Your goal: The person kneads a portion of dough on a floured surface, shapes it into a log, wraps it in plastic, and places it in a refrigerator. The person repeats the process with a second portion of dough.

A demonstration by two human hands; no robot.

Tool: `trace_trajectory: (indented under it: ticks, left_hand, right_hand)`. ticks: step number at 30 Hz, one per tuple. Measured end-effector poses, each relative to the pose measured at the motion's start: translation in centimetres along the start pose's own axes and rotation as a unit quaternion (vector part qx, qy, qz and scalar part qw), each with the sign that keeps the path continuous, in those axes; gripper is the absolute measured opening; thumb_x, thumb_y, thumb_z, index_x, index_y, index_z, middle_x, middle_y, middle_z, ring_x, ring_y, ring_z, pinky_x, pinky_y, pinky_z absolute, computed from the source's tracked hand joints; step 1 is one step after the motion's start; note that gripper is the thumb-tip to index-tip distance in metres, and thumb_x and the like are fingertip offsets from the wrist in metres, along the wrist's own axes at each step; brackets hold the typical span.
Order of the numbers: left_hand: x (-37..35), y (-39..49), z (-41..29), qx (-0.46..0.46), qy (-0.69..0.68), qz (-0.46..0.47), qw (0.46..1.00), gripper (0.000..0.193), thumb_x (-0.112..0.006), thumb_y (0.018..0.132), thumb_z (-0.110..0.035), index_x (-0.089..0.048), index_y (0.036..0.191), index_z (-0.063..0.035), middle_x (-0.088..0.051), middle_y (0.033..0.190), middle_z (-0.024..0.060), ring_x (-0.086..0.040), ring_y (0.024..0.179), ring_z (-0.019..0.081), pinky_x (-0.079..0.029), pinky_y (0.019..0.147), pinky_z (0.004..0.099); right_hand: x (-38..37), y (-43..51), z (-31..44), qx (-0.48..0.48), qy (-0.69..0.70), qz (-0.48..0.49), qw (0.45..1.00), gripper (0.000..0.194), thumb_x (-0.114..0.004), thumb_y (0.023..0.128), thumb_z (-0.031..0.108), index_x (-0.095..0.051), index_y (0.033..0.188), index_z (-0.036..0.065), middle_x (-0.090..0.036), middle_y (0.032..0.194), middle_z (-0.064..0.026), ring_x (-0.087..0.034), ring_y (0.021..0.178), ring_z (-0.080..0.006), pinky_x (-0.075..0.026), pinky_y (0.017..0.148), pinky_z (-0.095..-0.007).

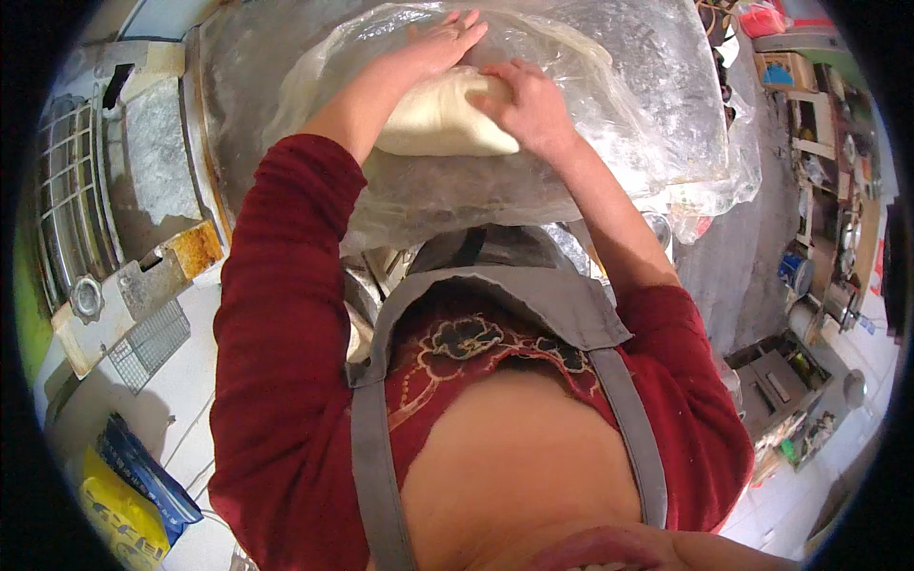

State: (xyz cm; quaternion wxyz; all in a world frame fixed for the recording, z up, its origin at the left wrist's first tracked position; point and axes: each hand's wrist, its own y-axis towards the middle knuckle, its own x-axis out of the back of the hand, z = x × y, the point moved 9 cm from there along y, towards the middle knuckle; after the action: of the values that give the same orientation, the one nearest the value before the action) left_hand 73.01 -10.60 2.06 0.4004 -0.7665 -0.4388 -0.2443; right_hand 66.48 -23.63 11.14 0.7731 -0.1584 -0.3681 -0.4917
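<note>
A large lump of pale dough [443, 121] lies on a sheet of clear plastic film [600, 86], which is spread crumpled over a metal-topped table. At the dough's far left edge, my left hand [446, 44] reaches over with its fingers stretched and somewhat apart, partly above the film. The fingers of my right hand [530, 103] curl over the right end of the dough, with the thumb side against its top. Part of the dough is hidden behind my left forearm and under my right hand.
The worn metal tabletop [664, 36] reaches beyond the film. Left stands an appliance with a wire rack [71, 178] and a round knob [87, 298]. A yellow and blue bag [136, 499] lies on the tiled floor. Along the right are cluttered shelves [821, 185] and a crate [775, 382].
</note>
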Motion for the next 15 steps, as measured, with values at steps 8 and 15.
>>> trace_trajectory:
  ticks: [8, 15]
  left_hand:
    - [0.6, 0.3, 0.5, 0.0, -0.022, 0.02, 1.0, 0.073, -0.014, 0.091, -0.067, -0.034, 0.144, -0.0227, -0.013, 0.156, -0.0005, -0.005, 0.144, 0.0207, -0.002, 0.114, 0.0488]
    - [1.3, -0.1, -0.1, 0.013, -0.166, 0.106, 0.98, 0.074, -0.022, 0.089, -0.07, -0.04, 0.141, -0.0211, -0.015, 0.155, 0.0067, -0.011, 0.143, 0.0244, -0.01, 0.115, 0.0427]
  right_hand:
    - [-1.1, -1.6, -1.0, -0.094, -0.008, 0.11, 0.989, 0.053, -0.067, 0.076, 0.044, -0.061, 0.106, 0.0, -0.06, 0.101, -0.0173, -0.06, 0.094, -0.0329, -0.046, 0.083, -0.0405]
    - [-8.5, 5.9, 2.6, -0.017, 0.03, 0.165, 0.986, 0.068, -0.061, 0.076, 0.053, -0.054, 0.123, 0.004, -0.059, 0.119, -0.018, -0.056, 0.11, -0.0337, -0.044, 0.095, -0.0424]
